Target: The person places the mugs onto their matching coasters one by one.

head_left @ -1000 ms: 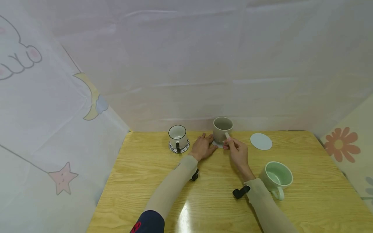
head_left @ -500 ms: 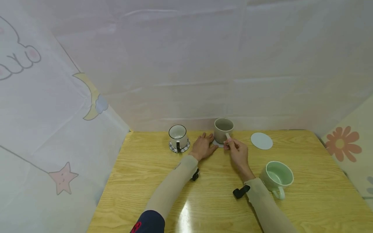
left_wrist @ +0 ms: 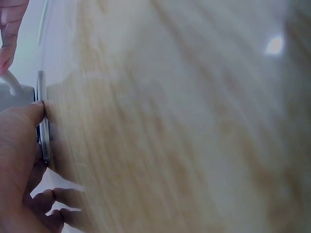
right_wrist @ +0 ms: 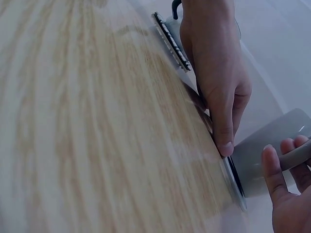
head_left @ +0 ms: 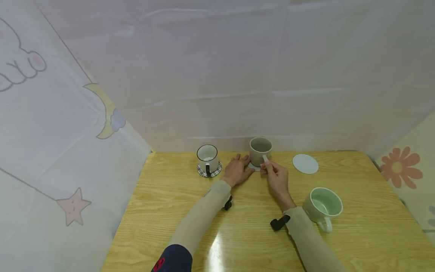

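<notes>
A grey-brown mug (head_left: 259, 155) stands at the back middle of the table, on or just over a light grey round coaster (head_left: 253, 166). My right hand (head_left: 278, 180) pinches the mug's handle between thumb and fingers. On the mug's left, my left hand (head_left: 235, 172) lies low with fingers spread and fairly straight. Its thumb (right_wrist: 225, 136) presses on the coaster's edge in the right wrist view. The left fingertips reach toward the mug's base in the head view. Whether the mug's base rests fully on the coaster cannot be told, as the hands partly hide it.
A white mug (head_left: 204, 163) with a black rim and handle stands on a checked coaster (head_left: 215, 173) to the left. A pale round coaster (head_left: 305, 164) lies at the back right. A large green mug (head_left: 314, 211) stands beside my right forearm. Fabric (head_left: 217, 75) hangs behind the wooden table (head_left: 163, 196).
The grey-brown mug has shifted very slightly toward me and to the right, still gripped by its handle. Both hands stay nearly in place.
</notes>
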{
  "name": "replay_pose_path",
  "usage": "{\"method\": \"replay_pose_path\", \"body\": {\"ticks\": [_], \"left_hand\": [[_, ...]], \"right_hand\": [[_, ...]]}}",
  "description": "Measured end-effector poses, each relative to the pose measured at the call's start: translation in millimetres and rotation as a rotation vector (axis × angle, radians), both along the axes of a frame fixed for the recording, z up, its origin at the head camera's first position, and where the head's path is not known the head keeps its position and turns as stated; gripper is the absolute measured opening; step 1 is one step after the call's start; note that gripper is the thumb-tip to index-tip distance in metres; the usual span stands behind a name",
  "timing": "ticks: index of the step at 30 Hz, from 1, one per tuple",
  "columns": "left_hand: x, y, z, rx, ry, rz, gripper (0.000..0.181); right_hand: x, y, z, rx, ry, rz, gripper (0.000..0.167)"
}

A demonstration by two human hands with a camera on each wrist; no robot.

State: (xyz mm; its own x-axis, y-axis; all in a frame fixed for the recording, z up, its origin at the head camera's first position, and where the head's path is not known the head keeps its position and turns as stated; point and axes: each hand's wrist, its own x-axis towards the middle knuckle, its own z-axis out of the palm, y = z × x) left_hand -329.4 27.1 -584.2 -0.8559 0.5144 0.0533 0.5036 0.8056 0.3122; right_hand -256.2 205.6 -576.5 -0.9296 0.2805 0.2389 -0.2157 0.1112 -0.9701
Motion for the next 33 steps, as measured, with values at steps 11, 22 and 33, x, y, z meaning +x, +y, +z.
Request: {"method": "replay_pose_path", "body": {"ticks": [11, 22, 33], "left_hand": [[1.5, 0.7, -0.3, -0.006, 0.008, 0.001, 0.064], [0.4, 1.8, -0.8, -0.005, -0.006, 0.013, 0.065], [1.1, 3.0, -0.1, 0.004, -0.016, 0.017, 0.065]], "right_hand": [[14.6, -6, 21.8, 0.018, -0.088, 0.017, 0.037], [7.4, 0, 1.1, -0.005, -0.066, 0.016, 0.041], [9.5, 3, 3.2, 0.016, -0.143, 0.06, 0.052]]}}
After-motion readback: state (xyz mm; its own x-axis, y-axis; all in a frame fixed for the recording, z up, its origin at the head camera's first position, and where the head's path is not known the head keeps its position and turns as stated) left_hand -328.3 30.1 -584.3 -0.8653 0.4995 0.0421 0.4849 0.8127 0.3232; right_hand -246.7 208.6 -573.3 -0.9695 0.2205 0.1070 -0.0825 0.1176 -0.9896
